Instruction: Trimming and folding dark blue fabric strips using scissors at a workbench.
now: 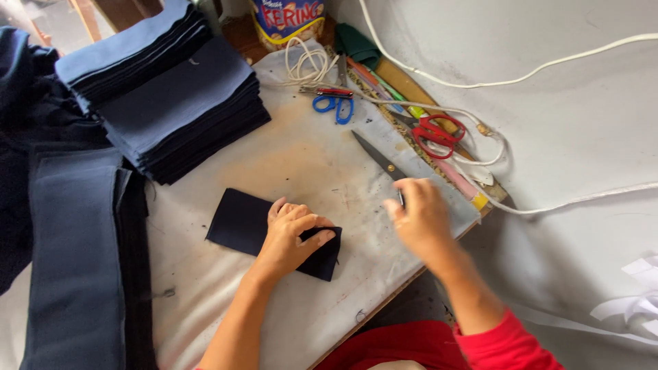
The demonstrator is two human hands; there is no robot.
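My left hand (291, 236) presses flat, fingers spread, on a dark navy cloth (240, 223) lying mid-table (315, 164). My right hand (419, 216) closes around the handle of the large shears (377, 159), blade pointing away. Stacked blue fabric (171, 96) sits at far left; red scissors (435, 133) beyond.

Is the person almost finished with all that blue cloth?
Hard to say how near the end. Already done, it seems: two neat stacks of cut blue pieces sit at the table's far side. In hand: the left hand presses one dark piece flat, while the right hand is at the big scissors. Left: long cloth strips at the left, apparently uncut.
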